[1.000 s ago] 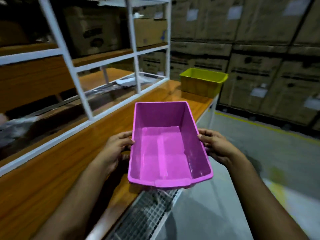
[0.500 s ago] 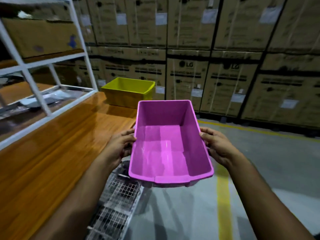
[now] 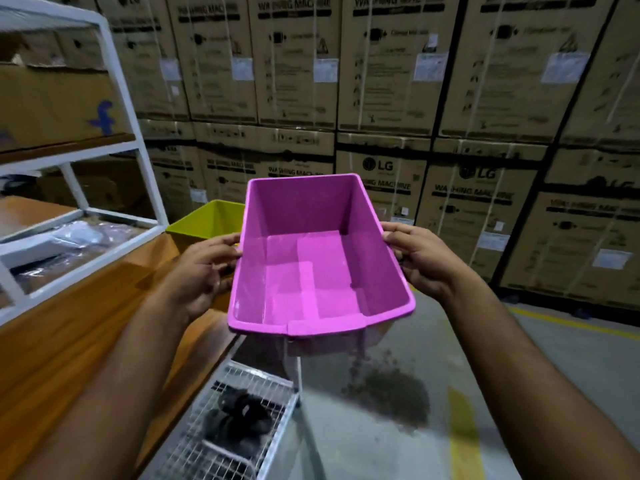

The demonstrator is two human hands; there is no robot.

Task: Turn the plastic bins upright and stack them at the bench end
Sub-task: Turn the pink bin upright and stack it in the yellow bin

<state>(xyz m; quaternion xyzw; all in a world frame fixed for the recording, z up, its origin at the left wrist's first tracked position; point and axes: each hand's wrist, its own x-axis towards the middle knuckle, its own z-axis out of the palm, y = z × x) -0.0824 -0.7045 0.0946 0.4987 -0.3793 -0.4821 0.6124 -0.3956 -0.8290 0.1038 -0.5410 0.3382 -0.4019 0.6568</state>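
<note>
A pink plastic bin (image 3: pixel 311 271) hangs upright in the air in front of me, its open top facing up and nothing inside. My left hand (image 3: pixel 204 271) grips its left rim and my right hand (image 3: pixel 420 261) grips its right rim. Behind it, a yellow-green bin (image 3: pixel 207 221) stands upright at the far end of the wooden bench (image 3: pixel 69 341). The pink bin covers the yellow-green bin's right part.
A white metal shelf frame (image 3: pixel 114 109) with cardboard boxes and plastic-wrapped items stands on the bench at left. A wire mesh rack (image 3: pixel 228 431) sits low beside the bench. Stacked washing-machine cartons (image 3: pixel 381 98) wall off the back. Concrete floor with yellow lines lies to the right.
I have carried the pink bin along the bench toward its far end. The yellow-green bin is now close behind the pink one. Both hands keep the same hold.
</note>
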